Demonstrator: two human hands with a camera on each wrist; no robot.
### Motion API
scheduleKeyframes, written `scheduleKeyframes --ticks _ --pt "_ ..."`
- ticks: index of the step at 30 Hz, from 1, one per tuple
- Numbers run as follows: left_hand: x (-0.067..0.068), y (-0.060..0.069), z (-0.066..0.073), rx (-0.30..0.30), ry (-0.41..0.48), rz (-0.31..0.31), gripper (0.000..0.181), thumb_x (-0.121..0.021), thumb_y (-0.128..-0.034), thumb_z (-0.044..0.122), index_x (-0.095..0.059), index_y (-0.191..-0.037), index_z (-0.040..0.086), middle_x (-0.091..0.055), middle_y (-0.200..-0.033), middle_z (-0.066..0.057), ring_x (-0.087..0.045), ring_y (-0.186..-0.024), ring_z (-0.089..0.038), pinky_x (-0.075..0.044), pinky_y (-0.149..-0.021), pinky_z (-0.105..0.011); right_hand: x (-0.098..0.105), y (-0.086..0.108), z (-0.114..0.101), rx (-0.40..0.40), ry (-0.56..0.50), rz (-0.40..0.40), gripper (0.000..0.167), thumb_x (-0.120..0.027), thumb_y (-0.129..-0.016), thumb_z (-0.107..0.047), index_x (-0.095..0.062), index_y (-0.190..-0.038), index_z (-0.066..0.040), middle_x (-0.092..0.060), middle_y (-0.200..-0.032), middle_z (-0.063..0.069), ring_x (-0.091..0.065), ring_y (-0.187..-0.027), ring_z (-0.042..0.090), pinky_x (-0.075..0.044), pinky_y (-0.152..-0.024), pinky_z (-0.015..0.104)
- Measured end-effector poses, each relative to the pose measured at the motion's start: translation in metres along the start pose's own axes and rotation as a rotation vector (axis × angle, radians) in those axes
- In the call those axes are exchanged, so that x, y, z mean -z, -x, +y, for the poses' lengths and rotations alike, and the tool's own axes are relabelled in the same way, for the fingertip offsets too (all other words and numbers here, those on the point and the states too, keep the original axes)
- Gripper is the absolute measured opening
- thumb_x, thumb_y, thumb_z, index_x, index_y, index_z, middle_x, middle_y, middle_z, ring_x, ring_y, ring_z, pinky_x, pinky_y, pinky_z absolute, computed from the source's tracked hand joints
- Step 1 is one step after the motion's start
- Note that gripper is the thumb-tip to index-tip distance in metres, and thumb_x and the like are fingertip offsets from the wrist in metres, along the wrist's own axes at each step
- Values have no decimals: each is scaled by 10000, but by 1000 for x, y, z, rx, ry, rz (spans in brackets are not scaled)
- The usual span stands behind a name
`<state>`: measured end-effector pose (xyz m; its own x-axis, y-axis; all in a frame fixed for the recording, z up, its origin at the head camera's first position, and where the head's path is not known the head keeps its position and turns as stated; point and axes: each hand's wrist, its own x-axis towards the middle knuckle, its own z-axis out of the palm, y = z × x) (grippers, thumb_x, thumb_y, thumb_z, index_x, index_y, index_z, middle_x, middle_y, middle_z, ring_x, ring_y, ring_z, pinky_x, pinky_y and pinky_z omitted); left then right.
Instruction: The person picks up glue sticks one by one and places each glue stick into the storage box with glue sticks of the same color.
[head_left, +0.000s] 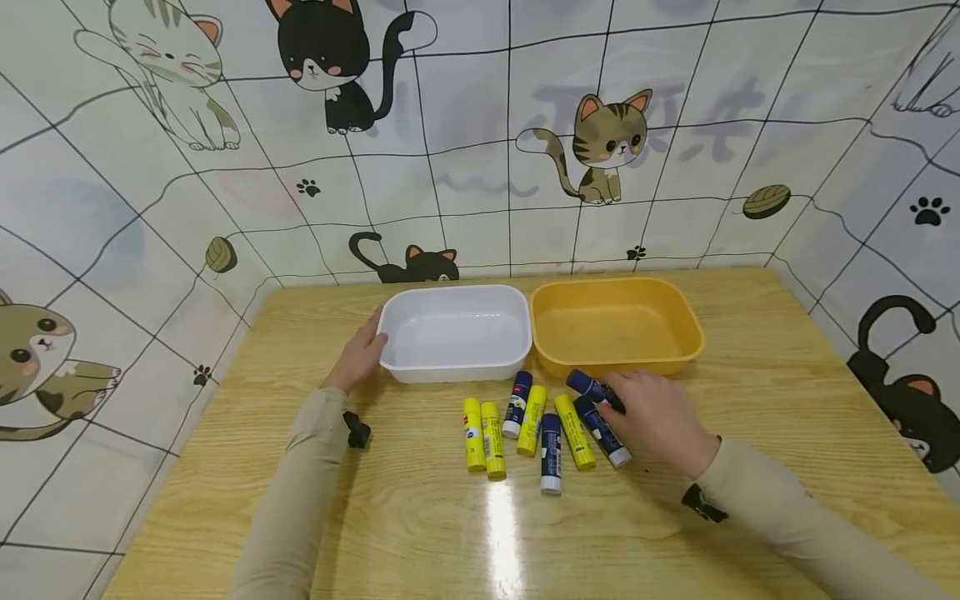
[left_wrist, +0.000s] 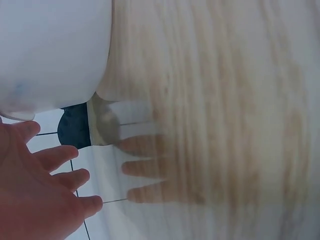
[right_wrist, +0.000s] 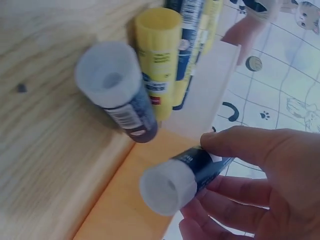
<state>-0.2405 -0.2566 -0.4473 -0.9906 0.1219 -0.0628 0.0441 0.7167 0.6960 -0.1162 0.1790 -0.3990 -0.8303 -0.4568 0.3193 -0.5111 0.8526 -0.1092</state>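
glue stick (head_left: 589, 386) aslant, blue end leftward

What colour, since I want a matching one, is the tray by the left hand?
The tray is plain white, showing best in the head view.

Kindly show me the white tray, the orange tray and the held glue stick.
White tray (head_left: 456, 337), head view: inside bottom.
Orange tray (head_left: 617, 329), head view: inside bottom.
Held glue stick (right_wrist: 199, 166), right wrist view: dark barrel.
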Motion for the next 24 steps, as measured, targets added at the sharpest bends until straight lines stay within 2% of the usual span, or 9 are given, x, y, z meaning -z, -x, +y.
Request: scheduleKeyframes --ticks 3,8,11,15,21,24 --pt "1 -1 -1 -23 -27 -8 582 -308 -1029 223 -115 -1547 41 -149 -1577 -191 -120 -1420 -435 -71 -1144 -564 6 -5 1 -15 -62 -28 269 -819 -759 -202 -653 -930 -77 -595 -727 -5 -490 -539 112 -395 -399 248" --pt "6 -2 -1 -76 -52 -22 585 -331 -1017 201 -147 -1532 -6 -174 -1561 -231 -141 -1415 -438 -81 -1141 -569 16 -15 3 -100 -304 -198 235 -761 -828 -224 -692 -978 -56 -624 -761 -50 -529 -613 65 -435 -485 239" --pt "10 -2 1 -67 -29 -40 582 -347 -1015 199 -165 -1528 -8 -196 -1549 -251 -161 -1406 -449 -129 -1130 -585 21 -20 4 -141 -427 -275 266 -733 -853 -237 -697 -1008 -24 -651 -787 -39 -569 -654 79 -475 -538 262" --pt "14 -5 5 -37 10 -53 566 -354 -1029 210 -182 -1529 9 -210 -1541 -262 -183 -1403 -440 -176 -1122 -579 24 -26 5 -147 -477 -298 272 -732 -851 -226 -693 -1011 -11 -671 -821 -11 -605 -696 107 -513 -582 283" --pt "12 -14 8 -70 10 5 519 -354 -1028 170 -258 -1492 -41 -285 -1502 -284 -250 -1379 -440 -201 -1126 -550 29 -36 8 -153 -501 -306 229 -731 -851 -211 -690 -972 -21 -677 -835 11 -623 -721 141 -529 -596 302" --pt "8 -17 6 -58 19 26 499 -344 -1030 152 -282 -1485 -42 -322 -1486 -279 -301 -1359 -428 -239 -1118 -532 33 -43 9 -149 -496 -307 228 -729 -854 -220 -687 -964 -25 -679 -844 14 -630 -736 151 -534 -610 315"
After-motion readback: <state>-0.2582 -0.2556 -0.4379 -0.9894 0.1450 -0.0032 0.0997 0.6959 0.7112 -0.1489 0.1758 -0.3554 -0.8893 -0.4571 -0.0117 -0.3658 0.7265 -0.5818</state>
